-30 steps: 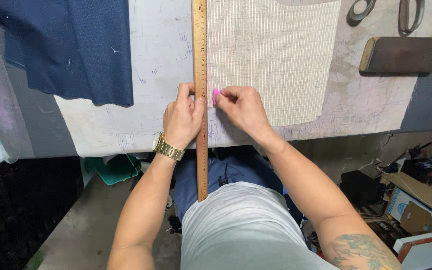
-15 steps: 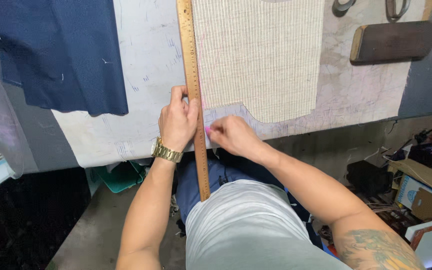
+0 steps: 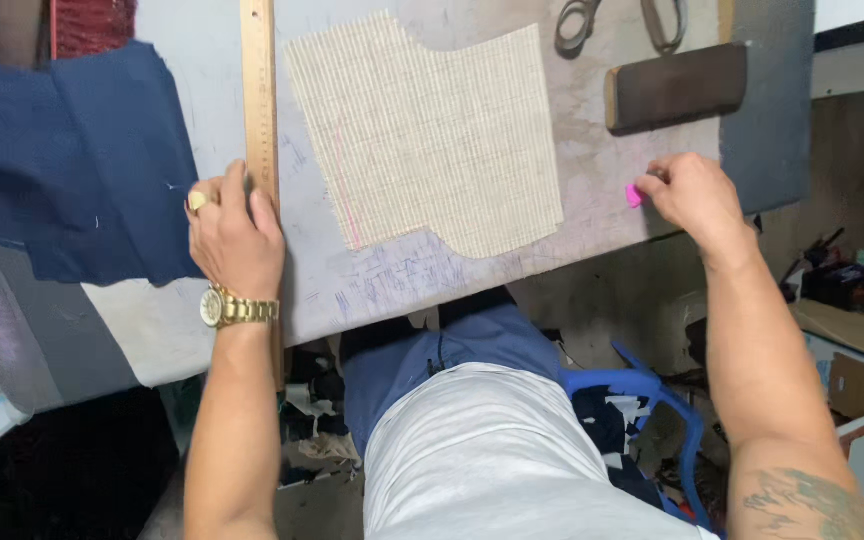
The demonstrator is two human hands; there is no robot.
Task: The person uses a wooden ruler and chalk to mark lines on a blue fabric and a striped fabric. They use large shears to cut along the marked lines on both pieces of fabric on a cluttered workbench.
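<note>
Left hand (image 3: 235, 238), left of centre: fingers curled over the wooden ruler (image 3: 260, 120), pressing it flat on the table (image 3: 592, 190). The ruler runs from the top edge down past the table's near edge, under the wrist.

Right hand (image 3: 690, 197), right of centre: fingertips pinched closed on a small pink chalk (image 3: 633, 195), held just above or on the table near its right end; contact cannot be confirmed.

Between the hands lies a beige fabric piece (image 3: 432, 130) bearing a faint pink line, just beside the ruler. Navy cloth (image 3: 72, 160) lies at upper left, touching the left hand. A brown block (image 3: 677, 85) sits just above the right hand; scissors (image 3: 622, 22) lie at the top edge.
</note>
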